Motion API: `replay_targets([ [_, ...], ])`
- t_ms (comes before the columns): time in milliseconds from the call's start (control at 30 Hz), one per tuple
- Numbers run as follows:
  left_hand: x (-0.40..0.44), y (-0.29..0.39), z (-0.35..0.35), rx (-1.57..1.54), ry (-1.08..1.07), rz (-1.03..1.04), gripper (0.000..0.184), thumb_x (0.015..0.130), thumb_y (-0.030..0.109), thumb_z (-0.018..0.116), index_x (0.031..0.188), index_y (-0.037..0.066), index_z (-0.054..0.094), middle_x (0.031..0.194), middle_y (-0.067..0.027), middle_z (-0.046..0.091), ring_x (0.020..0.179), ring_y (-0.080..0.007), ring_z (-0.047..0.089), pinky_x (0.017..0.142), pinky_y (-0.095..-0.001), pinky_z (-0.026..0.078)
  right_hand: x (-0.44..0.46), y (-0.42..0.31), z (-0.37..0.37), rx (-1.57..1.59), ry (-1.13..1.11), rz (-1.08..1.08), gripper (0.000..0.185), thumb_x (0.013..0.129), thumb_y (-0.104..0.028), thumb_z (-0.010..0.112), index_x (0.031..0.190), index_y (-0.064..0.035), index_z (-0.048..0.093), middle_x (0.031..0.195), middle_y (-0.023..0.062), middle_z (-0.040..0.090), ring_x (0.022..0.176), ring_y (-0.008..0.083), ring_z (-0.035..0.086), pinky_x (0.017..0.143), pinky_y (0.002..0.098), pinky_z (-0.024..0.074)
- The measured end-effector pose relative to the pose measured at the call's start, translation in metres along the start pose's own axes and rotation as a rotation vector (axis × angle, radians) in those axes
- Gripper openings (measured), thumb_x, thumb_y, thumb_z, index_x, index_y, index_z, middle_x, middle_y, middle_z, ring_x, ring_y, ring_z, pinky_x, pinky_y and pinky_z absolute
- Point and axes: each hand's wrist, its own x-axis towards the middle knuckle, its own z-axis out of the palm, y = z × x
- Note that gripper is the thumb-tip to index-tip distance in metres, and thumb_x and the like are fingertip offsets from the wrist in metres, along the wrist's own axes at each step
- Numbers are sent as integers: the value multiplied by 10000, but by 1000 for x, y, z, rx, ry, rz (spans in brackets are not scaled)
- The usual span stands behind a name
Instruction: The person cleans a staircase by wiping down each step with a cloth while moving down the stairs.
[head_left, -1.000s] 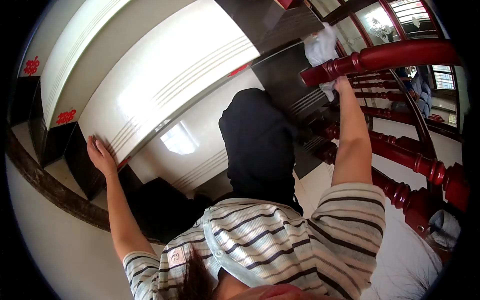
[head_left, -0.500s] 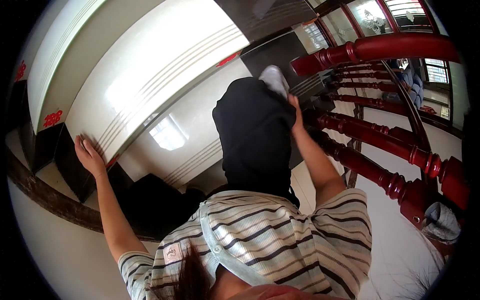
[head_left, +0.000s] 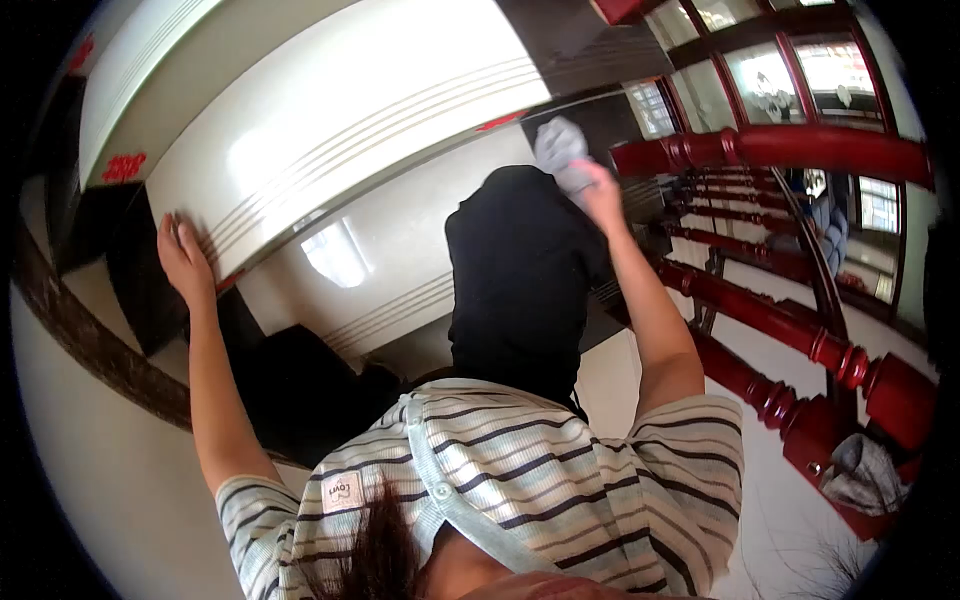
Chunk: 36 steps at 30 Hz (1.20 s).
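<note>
In the head view a crumpled light grey cloth [head_left: 560, 150] lies against the dark end of a stair tread, close under the edge of the step above. My right hand [head_left: 602, 200] is closed on it, reaching past my bent knee in black trousers [head_left: 520, 265]. On the other side, my left hand [head_left: 187, 258] rests with fingers stretched at the left end of the pale upper step [head_left: 330, 110], where its grooved front meets the dark border. The underside of the cloth is hidden.
A dark red wooden railing with turned balusters [head_left: 770, 320] runs along the right. A second grey cloth [head_left: 865, 475] hangs on its lower post. At the left a dark curved skirting [head_left: 90, 350] follows the wall. Red paper decorations [head_left: 125, 167] stick to the risers.
My right hand and the cloth have moved up and leftward, nearer the upper step's edge. My left hand stays at the same step end. The whole view has shifted slightly.
</note>
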Motion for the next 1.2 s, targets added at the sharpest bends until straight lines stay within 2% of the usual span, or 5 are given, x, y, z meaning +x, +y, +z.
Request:
replay_targets([
  [67, 0, -3, 0, 8, 8, -12, 427, 971, 270, 435, 1258, -43, 485, 1264, -203, 520, 1181, -335, 485, 1007, -382, 360, 32, -36, -13, 760, 312, 301, 421, 833, 37, 427, 1242, -21, 510, 1169, 119, 563, 1068, 258, 556, 946, 394, 440],
  [367, 2, -1, -3, 9, 17, -33, 444, 976, 319, 397, 1277, 8, 493, 1296, -177, 507, 1210, -318, 466, 1027, -379, 343, 118, -124, 37, 944, 351, 483, 390, 987, -300, 302, 1213, -64, 514, 1210, 108, 568, 1095, 252, 557, 922, 426, 470],
  [633, -1, -4, 0, -11, 100, 11, 424, 963, 287, 435, 1252, -16, 503, 1274, -207, 512, 1195, -351, 471, 1020, -393, 350, -6, -255, 191, 1082, -76, 740, 685, 865, 8, 401, 1452, -172, 98, 1365, 113, 349, 1177, 254, 461, 910, 434, 472],
  [800, -2, -9, 2, 7, 134, 20, 413, 953, 277, 450, 1238, -17, 510, 1243, -204, 532, 1160, -354, 495, 992, -405, 372, 1, -231, 207, 1351, -101, 841, 217, 880, -87, 432, 1017, 46, 535, 1012, 155, 598, 1009, 278, 566, 942, 414, 456],
  [1200, -12, 6, -3, 13, 204, -76, 382, 882, 172, 537, 1220, 0, 491, 1207, -214, 519, 1161, -367, 470, 1012, -430, 350, 13, -228, 230, 902, 273, 683, 349, 940, -257, 280, 1166, -104, 496, 1104, 55, 577, 959, 223, 576, 752, 413, 495],
])
